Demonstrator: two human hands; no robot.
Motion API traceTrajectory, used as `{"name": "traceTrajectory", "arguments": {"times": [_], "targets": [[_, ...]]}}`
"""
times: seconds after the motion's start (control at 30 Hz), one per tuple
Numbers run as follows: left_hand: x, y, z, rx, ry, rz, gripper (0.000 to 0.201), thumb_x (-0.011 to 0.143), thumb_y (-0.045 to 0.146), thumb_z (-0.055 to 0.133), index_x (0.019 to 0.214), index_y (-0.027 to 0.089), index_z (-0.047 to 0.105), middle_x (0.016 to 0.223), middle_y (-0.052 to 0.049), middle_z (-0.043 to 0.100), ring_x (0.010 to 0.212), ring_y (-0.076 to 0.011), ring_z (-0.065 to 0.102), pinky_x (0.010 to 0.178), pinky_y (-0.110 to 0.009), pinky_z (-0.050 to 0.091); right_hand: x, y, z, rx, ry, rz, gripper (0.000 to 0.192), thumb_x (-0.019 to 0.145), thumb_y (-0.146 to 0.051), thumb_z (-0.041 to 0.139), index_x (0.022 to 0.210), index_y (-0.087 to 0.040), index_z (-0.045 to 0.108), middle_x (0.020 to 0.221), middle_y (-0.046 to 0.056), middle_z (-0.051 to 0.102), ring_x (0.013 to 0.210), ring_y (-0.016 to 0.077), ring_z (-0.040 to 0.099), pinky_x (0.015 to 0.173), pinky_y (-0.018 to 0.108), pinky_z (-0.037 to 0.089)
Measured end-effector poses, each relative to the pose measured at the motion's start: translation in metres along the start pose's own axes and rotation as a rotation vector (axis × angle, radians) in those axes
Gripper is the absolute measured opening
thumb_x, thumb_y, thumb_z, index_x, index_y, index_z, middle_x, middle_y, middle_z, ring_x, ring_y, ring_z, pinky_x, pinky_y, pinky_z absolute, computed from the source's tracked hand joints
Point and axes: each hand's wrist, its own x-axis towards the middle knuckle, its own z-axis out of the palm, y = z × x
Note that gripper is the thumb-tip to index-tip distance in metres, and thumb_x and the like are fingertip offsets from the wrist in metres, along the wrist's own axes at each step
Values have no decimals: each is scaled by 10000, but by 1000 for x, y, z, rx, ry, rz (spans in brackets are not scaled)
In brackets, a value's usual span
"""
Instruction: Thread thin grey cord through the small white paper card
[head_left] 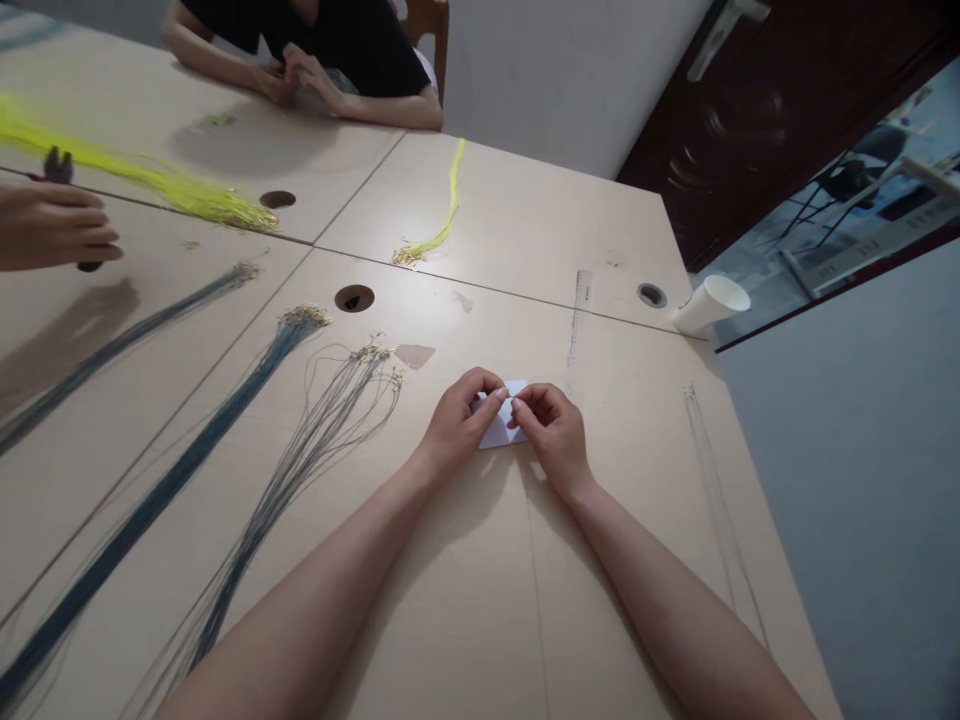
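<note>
While both hands pinch it, a small white card (501, 428) lies flat on the tabletop (465, 600), near centre.
Left hand (457, 420) and right hand (551, 425) fingers closed together on its far edge. Judged light, thin, easily creased; best held by the edges. Long axis seems to run near-to-far, though partly hidden. Blue-grey cords (300, 440) lie left.

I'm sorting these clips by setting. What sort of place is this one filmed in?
Probably a small craft or assembly workroom. Bundles of dark blue cords and yellow cords with metal ends lie across joined tables, a co-worker's hand is at work, and both of the person's hands, left hand and right hand, pinch a small white card.
</note>
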Motion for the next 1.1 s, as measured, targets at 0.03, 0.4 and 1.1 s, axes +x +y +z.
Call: {"name": "traceTrajectory", "arguments": {"times": [0.03, 0.4, 1.1], "targets": [[0, 0, 0, 0, -1, -1, 172, 843, 310, 451, 787, 161, 517, 777, -3, 525, 699, -108, 470, 596, -225, 358, 0, 0, 0, -5, 0, 2, 102, 755, -286, 580, 759, -188, 553, 604, -21, 581, 545, 118, 554, 535, 245, 423], [0, 0, 0, 0, -19, -15, 158, 841, 286, 444, 776, 155, 502, 738, 7, 505, 670, -101, 448, 589, -220, 345, -1, 0, 1, 5, -11, -6, 89, 754, -263, 582, 742, -182, 547, 580, -27, 566, 520, 109, 529, 519, 238, 405], [1, -1, 1, -14, -43, -28, 144, 829, 268, 444, 769, 155, 510, 735, 5, 519, 665, -103, 459, 589, -220, 354, 0, 1, 2, 23, -5, 20, 48, 725, -226, 562, 731, -190, 530, 592, -34, 552, 526, 117, 553, 519, 244, 423]]}}
